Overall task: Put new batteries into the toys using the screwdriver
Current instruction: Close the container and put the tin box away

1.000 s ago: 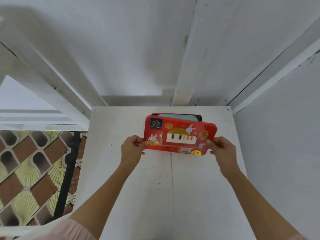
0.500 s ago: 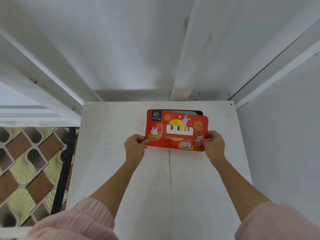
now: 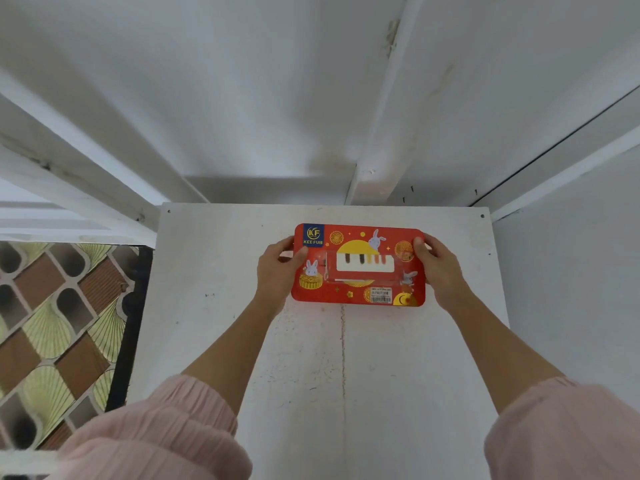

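A flat red box printed with rabbits, mooncakes and a small piano window lies at the far middle of the white table. My left hand grips its left edge, thumb on top. My right hand grips its right edge the same way. The box fully covers whatever lies beneath it. No screwdriver, batteries or loose toy are in view.
White walls and slanted white beams close in the table at the back and on the right. To the left the table edge drops off to a brown and yellow patterned floor with a black bar alongside.
Both hands have lowered the red box from a tilted position to flat on the table, so it now covers the teal and dark item seen behind it earlier.
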The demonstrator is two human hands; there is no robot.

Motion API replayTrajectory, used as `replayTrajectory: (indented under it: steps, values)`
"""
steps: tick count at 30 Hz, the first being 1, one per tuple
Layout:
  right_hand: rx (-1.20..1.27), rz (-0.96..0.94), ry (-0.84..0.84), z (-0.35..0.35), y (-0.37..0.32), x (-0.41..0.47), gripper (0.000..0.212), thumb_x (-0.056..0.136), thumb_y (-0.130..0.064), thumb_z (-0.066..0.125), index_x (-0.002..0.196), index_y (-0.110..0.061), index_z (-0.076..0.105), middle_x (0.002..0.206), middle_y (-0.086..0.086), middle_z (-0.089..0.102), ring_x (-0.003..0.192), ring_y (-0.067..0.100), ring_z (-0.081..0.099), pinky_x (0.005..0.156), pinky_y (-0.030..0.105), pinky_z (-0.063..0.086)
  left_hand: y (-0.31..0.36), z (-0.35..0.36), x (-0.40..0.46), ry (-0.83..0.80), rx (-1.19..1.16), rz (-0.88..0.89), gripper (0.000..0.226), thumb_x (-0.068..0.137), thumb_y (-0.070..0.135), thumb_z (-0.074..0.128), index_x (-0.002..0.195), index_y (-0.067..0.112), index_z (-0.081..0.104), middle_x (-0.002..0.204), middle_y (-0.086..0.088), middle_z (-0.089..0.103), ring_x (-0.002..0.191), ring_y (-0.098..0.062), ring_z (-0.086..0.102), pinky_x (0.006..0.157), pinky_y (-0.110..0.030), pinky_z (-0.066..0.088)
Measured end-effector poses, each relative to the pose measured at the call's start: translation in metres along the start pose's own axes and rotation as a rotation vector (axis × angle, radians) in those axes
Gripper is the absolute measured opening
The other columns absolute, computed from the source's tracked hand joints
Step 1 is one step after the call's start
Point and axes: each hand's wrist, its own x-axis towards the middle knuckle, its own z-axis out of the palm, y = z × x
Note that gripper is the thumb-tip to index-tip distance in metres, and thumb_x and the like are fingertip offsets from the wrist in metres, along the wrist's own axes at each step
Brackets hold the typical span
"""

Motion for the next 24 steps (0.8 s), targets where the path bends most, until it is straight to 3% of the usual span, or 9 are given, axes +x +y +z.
replayTrajectory:
  steps: [3,8,13,17,19,24]
  values:
    - [0.064,0.046,-0.125,-0.002,0.005,0.008,0.038,0.095,-0.043,0.04,0.124,-0.019,0.047,0.112,0.004,0.064,0.098,0.022,0.063,0.08,0.034,0.052,-0.002,0.003,0.008,-0.052,-0.051,-0.045,0.037,0.093,0.034,0.055,0.129,0.024,0.05,0.125,-0.004,0.06,0.097,-0.02,0.066,0.072,-0.029,0.057]
    - [0.069,0.049,-0.179,-0.004,0.009,0.014,0.041,0.093,-0.047,0.041,0.124,-0.02,0.044,0.112,0.002,0.063,0.095,0.018,0.064,0.072,0.03,0.052,-0.005,0.006,0.013,-0.025,-0.145,-0.076,0.025,0.094,0.034,0.053,0.118,0.028,0.048,0.114,0.001,0.063,0.083,-0.013,0.067,0.059,-0.019,0.056]
    - [0.118,0.035,-0.135,-0.001,0.013,0.017,0.04,0.093,-0.045,0.044,0.122,-0.018,0.046,0.11,0.005,0.065,0.093,0.022,0.066,0.08,0.039,0.055,-0.007,0.015,0.011,0.036,-0.198,-0.114,0.028,0.095,0.036,0.051,0.121,0.025,0.048,0.108,0.003,0.063,0.082,-0.014,0.068,0.056,-0.018,0.055]
    - [0.163,0.012,-0.04,0.011,0.016,0.013,0.034,0.094,-0.044,0.041,0.114,-0.018,0.049,0.096,0.0,0.067,0.079,0.015,0.068,0.063,0.026,0.056,-0.006,0.019,0.009,0.071,-0.21,-0.124,0.032,0.095,0.038,0.05,0.123,0.023,0.048,0.108,0.003,0.063,0.082,-0.014,0.068,0.057,-0.019,0.055]
    - [0.156,0.006,-0.004,0.013,0.018,0.013,0.035,0.094,-0.044,0.041,0.114,-0.017,0.05,0.095,-0.001,0.067,0.078,0.015,0.068,0.064,0.026,0.055,-0.006,0.02,0.01,0.076,-0.21,-0.119,0.029,0.095,0.038,0.049,0.121,0.024,0.048,0.108,0.003,0.063,0.081,-0.013,0.068,0.056,-0.018,0.054]
    - [0.096,0.007,0.047,0.018,0.025,0.023,0.046,0.089,-0.056,0.042,0.116,-0.019,0.05,0.113,0.009,0.06,0.09,0.022,0.067,0.072,0.032,0.057,-0.007,0.02,0.011,0.066,-0.218,-0.11,0.032,0.096,0.037,0.049,0.124,0.023,0.047,0.117,-0.002,0.062,0.084,-0.015,0.068,0.057,-0.019,0.055]
